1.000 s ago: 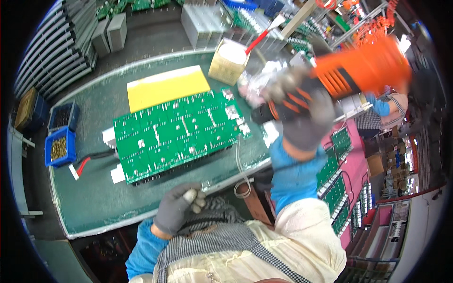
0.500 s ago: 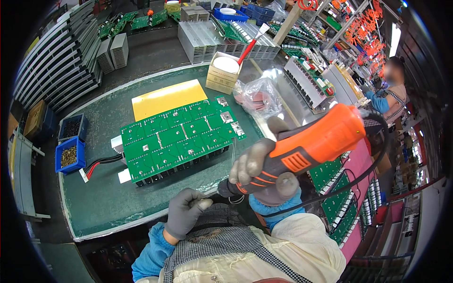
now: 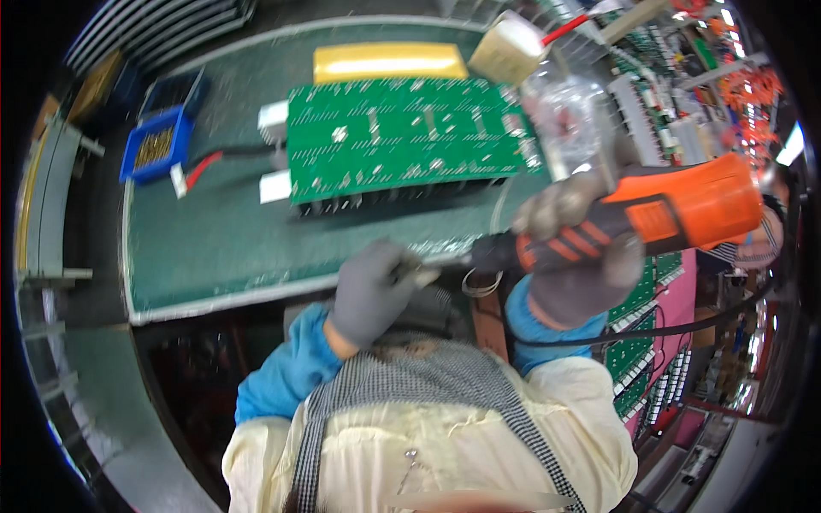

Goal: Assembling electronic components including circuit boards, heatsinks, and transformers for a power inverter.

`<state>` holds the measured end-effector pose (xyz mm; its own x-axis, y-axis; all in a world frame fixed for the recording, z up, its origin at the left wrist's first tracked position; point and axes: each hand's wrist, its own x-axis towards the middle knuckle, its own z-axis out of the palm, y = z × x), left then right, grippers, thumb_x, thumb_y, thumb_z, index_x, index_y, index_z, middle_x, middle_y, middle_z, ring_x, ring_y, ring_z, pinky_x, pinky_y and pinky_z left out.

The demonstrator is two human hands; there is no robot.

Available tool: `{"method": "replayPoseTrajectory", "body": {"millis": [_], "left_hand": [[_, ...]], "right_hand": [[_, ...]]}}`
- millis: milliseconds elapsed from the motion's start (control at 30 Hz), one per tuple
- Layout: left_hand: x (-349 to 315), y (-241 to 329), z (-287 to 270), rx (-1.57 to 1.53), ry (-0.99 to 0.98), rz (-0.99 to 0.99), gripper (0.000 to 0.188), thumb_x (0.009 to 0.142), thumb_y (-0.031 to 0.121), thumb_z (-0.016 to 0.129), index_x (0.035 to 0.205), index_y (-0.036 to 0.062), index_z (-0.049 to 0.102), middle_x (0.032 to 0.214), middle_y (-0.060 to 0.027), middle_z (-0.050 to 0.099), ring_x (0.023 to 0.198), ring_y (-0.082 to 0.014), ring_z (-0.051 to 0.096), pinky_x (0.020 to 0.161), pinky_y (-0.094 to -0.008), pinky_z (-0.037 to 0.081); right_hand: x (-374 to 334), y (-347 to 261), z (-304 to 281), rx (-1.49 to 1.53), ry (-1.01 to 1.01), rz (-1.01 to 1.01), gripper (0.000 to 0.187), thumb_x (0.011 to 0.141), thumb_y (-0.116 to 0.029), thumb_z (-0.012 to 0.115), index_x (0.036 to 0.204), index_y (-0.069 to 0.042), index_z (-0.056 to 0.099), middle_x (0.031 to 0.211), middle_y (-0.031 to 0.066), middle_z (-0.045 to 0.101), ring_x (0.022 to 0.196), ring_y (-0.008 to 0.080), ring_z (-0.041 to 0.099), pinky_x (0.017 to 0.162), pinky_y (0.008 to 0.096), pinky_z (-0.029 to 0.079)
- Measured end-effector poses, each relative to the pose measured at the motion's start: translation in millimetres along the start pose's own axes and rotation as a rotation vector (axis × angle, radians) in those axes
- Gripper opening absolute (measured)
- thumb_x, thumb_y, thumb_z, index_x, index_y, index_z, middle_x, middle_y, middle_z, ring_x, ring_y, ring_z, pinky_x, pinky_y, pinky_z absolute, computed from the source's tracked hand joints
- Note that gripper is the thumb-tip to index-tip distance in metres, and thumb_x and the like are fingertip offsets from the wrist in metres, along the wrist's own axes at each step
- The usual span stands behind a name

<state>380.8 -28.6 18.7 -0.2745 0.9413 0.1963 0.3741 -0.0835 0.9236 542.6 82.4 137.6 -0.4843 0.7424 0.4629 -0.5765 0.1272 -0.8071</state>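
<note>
My right hand (image 3: pixel 590 239) grips an orange and black power screwdriver (image 3: pixel 663 214) from above, its nose turned to the left. At the tip of its bit, my left hand (image 3: pixel 374 293) pinches with thumb and forefinger; anything small between them is hidden by blur. Both hands wear grey gloves and are over the table's front edge. Beyond them lies a large green circuit board (image 3: pixel 402 141) with dark parts under it and white blocks at its left end. Red and black wires (image 3: pixel 205 167) with a white plug run out from that end.
A blue bin (image 3: pixel 154 173) of brass-coloured screws stands at the left, with a dark bin (image 3: pixel 175 90) behind. Beyond the board are a yellow sheet (image 3: pixel 389 64), a cardboard box (image 3: pixel 505 53) and a clear plastic bag (image 3: pixel 569 120). A black cable (image 3: pixel 684 329) hangs at the right.
The whole view has shifted, so the table and board sit higher in the picture. The screwdriver is more level. My left hand stays pinched at the bit's tip.
</note>
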Motion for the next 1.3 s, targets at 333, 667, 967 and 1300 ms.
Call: {"method": "replayPoseTrajectory", "body": {"millis": [333,667,967,1300], "left_hand": [[0,-21,-22,-0.457,-0.107,-0.329,0.036,0.082,0.014,0.076,0.111,-0.0002,0.060,0.085,-0.0039,0.060,0.078,-0.0123,0.060,0.066,-0.0298,0.049],[-5,-23,-39,-1.145,-0.197,-0.712,0.032,0.099,0.006,0.048,0.128,-0.0059,0.045,0.115,-0.0158,0.059,0.096,-0.0201,0.064,0.083,-0.0281,0.056],[-7,-27,-50,-0.905,-0.323,-0.589,0.032,0.104,0.024,0.049,0.119,-0.0026,0.055,0.084,-0.0029,0.060,0.063,-0.0061,0.050,0.055,-0.0197,0.042],[-12,-34,-46,-1.101,-0.221,-0.596,0.032,0.102,0.016,0.052,0.128,-0.0039,0.052,0.102,-0.0068,0.061,0.080,-0.0098,0.057,0.068,-0.0208,0.048]], "right_hand": [[49,6,18,0.061,-0.149,-0.279,0.075,0.093,-0.042,0.060,0.148,-0.001,0.029,0.099,0.0101,0.057,0.082,0.0206,0.054,0.078,0.0418,0.048],[95,33,36,0.059,-0.261,-0.286,0.073,0.093,-0.047,0.057,0.147,-0.007,0.030,0.103,0.0144,0.063,0.088,0.0258,0.061,0.084,0.0506,0.049],[117,59,62,0.086,-0.390,-0.193,0.043,0.093,-0.044,0.059,0.109,-0.004,0.059,0.101,0.0145,0.063,0.090,0.0274,0.064,0.084,0.0523,0.051],[156,57,82,-0.033,-0.989,-0.073,0.058,0.087,-0.052,0.064,0.112,0.000,0.053,0.104,0.0091,0.056,0.088,0.0227,0.059,0.086,0.0457,0.049]]}}
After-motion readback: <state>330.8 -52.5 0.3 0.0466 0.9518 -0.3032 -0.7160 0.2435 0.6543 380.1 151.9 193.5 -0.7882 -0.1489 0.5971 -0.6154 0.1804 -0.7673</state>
